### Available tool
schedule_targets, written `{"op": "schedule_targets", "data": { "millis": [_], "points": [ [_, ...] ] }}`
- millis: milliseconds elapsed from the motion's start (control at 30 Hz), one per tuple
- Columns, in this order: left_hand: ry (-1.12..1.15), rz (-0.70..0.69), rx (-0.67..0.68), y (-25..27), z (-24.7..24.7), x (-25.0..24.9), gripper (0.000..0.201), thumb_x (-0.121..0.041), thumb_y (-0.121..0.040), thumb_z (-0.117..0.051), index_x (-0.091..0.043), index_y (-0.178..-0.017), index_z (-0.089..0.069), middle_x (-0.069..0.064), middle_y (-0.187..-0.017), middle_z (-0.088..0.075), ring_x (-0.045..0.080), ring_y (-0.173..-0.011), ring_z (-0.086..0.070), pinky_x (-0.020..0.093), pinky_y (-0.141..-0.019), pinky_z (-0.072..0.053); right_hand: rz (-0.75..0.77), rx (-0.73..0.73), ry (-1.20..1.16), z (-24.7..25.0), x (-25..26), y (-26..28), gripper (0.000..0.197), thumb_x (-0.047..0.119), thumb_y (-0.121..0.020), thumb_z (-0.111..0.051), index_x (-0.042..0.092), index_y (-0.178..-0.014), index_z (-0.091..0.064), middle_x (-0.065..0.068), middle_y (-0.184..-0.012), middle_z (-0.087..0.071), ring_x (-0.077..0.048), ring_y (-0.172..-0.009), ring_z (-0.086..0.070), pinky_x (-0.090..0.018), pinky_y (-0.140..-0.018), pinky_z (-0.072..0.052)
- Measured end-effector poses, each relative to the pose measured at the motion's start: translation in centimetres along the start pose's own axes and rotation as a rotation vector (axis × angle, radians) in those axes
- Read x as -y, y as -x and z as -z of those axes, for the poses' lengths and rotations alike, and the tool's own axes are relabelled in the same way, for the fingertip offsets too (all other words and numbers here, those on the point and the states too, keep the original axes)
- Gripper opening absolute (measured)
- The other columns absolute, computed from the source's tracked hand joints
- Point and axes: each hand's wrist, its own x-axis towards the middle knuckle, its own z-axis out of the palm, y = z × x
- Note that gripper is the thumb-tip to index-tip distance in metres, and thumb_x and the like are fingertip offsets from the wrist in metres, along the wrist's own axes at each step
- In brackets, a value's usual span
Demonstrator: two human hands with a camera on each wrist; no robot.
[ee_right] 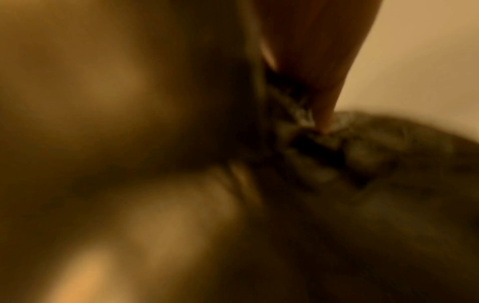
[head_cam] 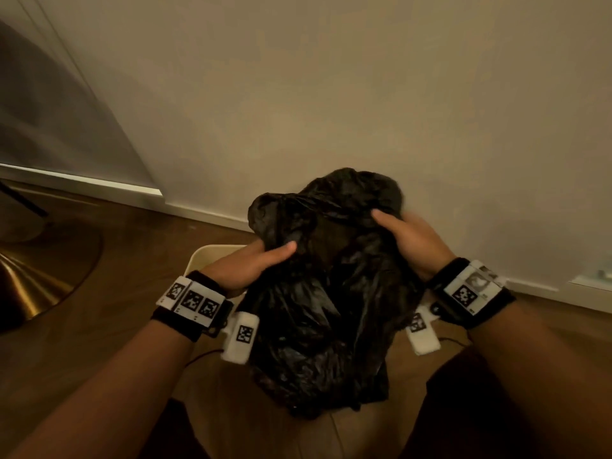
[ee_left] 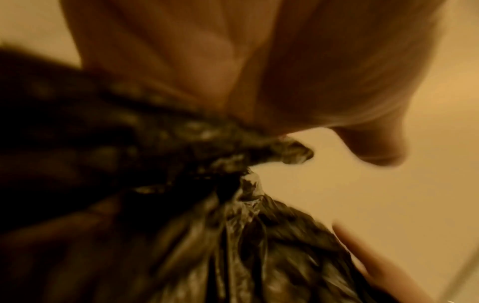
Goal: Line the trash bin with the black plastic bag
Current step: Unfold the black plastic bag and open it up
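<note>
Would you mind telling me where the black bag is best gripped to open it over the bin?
Grip the black bag at its bunched upper edge, one side each, where the left hand and right hand hold it now. The rest hangs limp above the pale bin, so pulling the edge apart should probably open the mouth.

One black plastic bag (head_cam: pixel 324 293); one trash bin (head_cam: pixel 212 256); two hands; two wristbands.
</note>
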Motion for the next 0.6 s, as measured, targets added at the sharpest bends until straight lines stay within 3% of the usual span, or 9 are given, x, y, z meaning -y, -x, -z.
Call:
{"op": "schedule_targets", "data": {
  "millis": [67, 167, 200, 267, 333, 400, 467, 533, 600],
  "points": [
    [0.081, -0.011, 0.058, -0.7, -1.8, 0.2, 0.073, -0.071, -0.068, -0.064, -0.028, -0.127, -0.058, -0.010, -0.127, -0.066, 0.009, -0.121, -0.060, 0.025, -0.099, -0.048, -0.077, 0.360, -0.226, -3.9, 0.1, 0.6, 0.070, 0.059, -0.095, -0.042, 0.009, -0.142, -0.052, -0.011, -0.140, -0.059, -0.027, -0.130, -0.056, -0.044, -0.114, -0.038],
    [0.292, -0.040, -0.031, -1.5, -3.0, -0.2, 0.056, -0.044, -0.088, -0.063, -0.010, -0.131, -0.059, 0.011, -0.133, -0.063, 0.026, -0.123, -0.060, 0.041, -0.107, -0.044, -0.148, 0.611, -0.203, -7.4, -0.3, 0.9, 0.096, 0.075, -0.088, -0.023, 0.003, -0.149, -0.039, -0.014, -0.151, -0.047, -0.027, -0.140, -0.044, -0.042, -0.118, -0.031],
    [0.318, -0.050, -0.071, -1.5, -2.6, -0.2, 0.046, -0.032, -0.092, -0.061, -0.007, -0.131, -0.059, 0.013, -0.132, -0.063, 0.028, -0.121, -0.061, 0.042, -0.106, -0.045, -0.134, 0.620, -0.138, -7.6, -0.3, 0.9, 0.097, 0.076, -0.087, -0.022, 0.003, -0.148, -0.041, -0.013, -0.150, -0.048, -0.026, -0.139, -0.046, -0.040, -0.117, -0.032],
    [0.330, -0.063, -0.172, -1.0, -0.6, 0.2, 0.036, -0.015, -0.095, -0.057, -0.006, -0.129, -0.060, 0.013, -0.131, -0.064, 0.028, -0.118, -0.063, 0.042, -0.104, -0.047, -0.111, 0.491, -0.030, -6.4, -0.4, 0.3, 0.087, 0.070, -0.091, -0.024, 0.005, -0.141, -0.052, -0.009, -0.142, -0.057, -0.025, -0.129, -0.056, -0.037, -0.109, -0.042],
    [0.358, -0.067, -0.235, -0.1, 1.9, 0.9, 0.034, -0.009, -0.093, -0.057, -0.008, -0.127, -0.062, 0.009, -0.128, -0.066, 0.027, -0.115, -0.065, 0.043, -0.102, -0.047, -0.021, 0.279, 0.074, -4.4, -0.6, -0.7, 0.061, 0.055, -0.099, -0.036, 0.008, -0.126, -0.064, -0.007, -0.128, -0.068, -0.030, -0.119, -0.063, -0.038, -0.099, -0.050],
    [0.384, -0.062, -0.267, 1.1, 3.5, 1.3, 0.034, -0.006, -0.092, -0.057, -0.011, -0.126, -0.062, 0.008, -0.126, -0.068, 0.026, -0.115, -0.065, 0.042, -0.099, -0.050, 0.096, 0.004, 0.255, -2.0, -2.4, -2.7, 0.046, 0.048, -0.095, -0.055, 0.013, -0.125, -0.061, -0.004, -0.129, -0.064, -0.030, -0.125, -0.059, -0.031, -0.094, -0.051],
    [0.406, -0.081, -0.273, 2.1, 4.1, 1.6, 0.034, -0.002, -0.093, -0.054, -0.011, -0.123, -0.063, 0.008, -0.124, -0.069, 0.025, -0.111, -0.067, 0.038, -0.091, -0.056, -0.016, -0.137, 0.375, 0.0, -5.4, -4.9, 0.086, 0.060, -0.082, -0.067, 0.015, -0.149, -0.036, -0.004, -0.150, -0.044, -0.026, -0.139, -0.043, -0.030, -0.103, -0.042],
    [0.446, -0.108, -0.277, 2.7, 4.2, 1.7, 0.032, 0.000, -0.094, -0.049, -0.012, -0.119, -0.065, 0.007, -0.120, -0.071, 0.023, -0.106, -0.069, 0.034, -0.082, -0.059, -0.256, -0.015, 0.326, 0.2, -8.5, -6.3, 0.108, 0.072, -0.073, -0.068, 0.022, -0.156, -0.022, -0.001, -0.155, -0.038, -0.025, -0.140, -0.041, -0.040, -0.110, -0.037],
    [0.509, -0.119, -0.294, 3.1, 4.2, 2.0, 0.032, 0.000, -0.095, -0.045, -0.011, -0.118, -0.065, 0.006, -0.116, -0.073, 0.022, -0.102, -0.071, 0.033, -0.077, -0.060, -0.391, 0.181, 0.077, -0.6, -10.7, -6.6, 0.084, 0.065, -0.077, -0.070, 0.023, -0.145, -0.044, -0.002, -0.140, -0.059, -0.021, -0.125, -0.059, -0.039, -0.097, -0.051]
  ]
}}
